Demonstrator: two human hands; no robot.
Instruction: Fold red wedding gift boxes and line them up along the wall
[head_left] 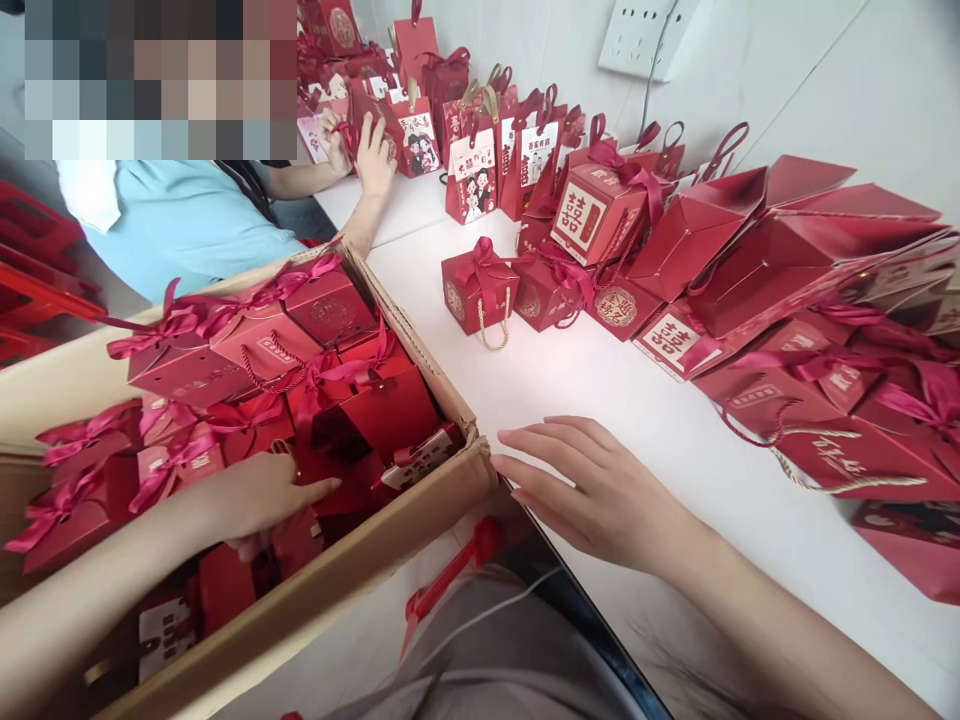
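My left hand (259, 495) reaches down into a cardboard carton (420, 535) packed with red gift boxes. Its index finger stretches right and its thumb bends down, around a small red gift box (300, 545); the other fingers are mostly hidden. Pink ribbon bows top many of the packed boxes, such as a pink-red box (266, 355) at the back. Beside the carton's right corner, my right hand (585, 480) is open over the white table (480, 390), fingers spread, fingertips close to the cardboard edge. It holds nothing.
Beyond the carton, a co-worker's hands (375, 155) are on a red box. Upright gift bags (472, 180) line the wall. A bowed gift box (480, 290) stands mid-table. Large red folded boxes (810, 260) and ribboned boxes pile at right. A power socket (645, 40) is on the wall.
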